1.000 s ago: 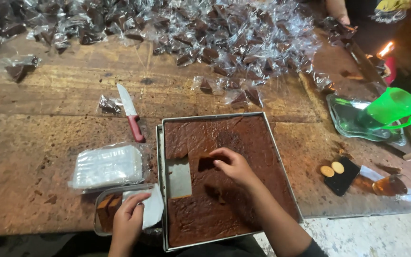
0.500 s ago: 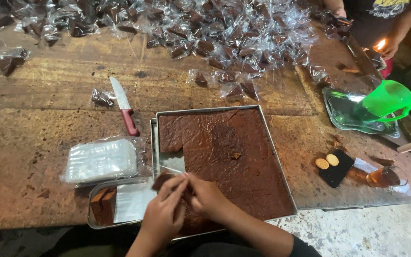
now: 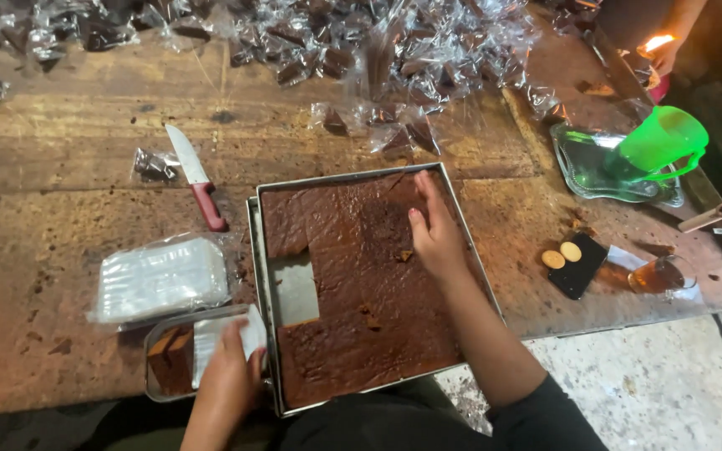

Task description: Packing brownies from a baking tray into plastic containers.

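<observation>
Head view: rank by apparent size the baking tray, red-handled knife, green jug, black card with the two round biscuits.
1. baking tray, by far the largest.
2. green jug and red-handled knife: unsure. The jug covers more area, the knife runs longer and thinner.
3. black card, smallest.

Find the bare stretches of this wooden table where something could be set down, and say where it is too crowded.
Bare wood lies left of the red-handled knife, above the stack of clear wrappers, and between the cake tray and the black card. Crowded: the far edge, under wrapped pieces, and around the green jug.
</observation>
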